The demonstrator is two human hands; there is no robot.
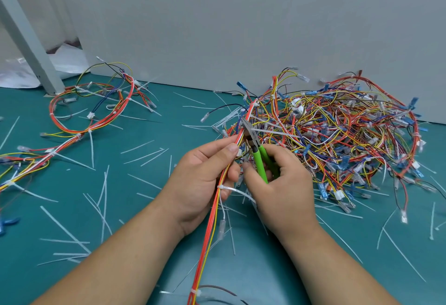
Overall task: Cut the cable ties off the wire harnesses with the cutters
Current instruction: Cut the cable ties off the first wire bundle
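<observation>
Cutters (257,152) with green handles sit in the right hand (282,184), whose fingers are curled round the handles. Their long axis slants from the handles, low and toward me, up to the metal nose, which points away and a little left, toward the wall (241,27). The nose meets the wire harness (212,220) just beyond the left fingertips, beside a white cable tie (272,132) whose tail sticks out to the right. I cannot tell if the blades are on a tie.

I see the left hand (202,179) pinching that harness between thumb and curled fingers. The red, orange and yellow wires run from the near edge up through that hand into the pile of harnesses (337,135) on the right. Another tie (220,186) wraps the harness below the left thumb.

A separate looped harness (96,111) lies well to the left. Cut white strips (65,229) are scattered across the teal table (173,130).
</observation>
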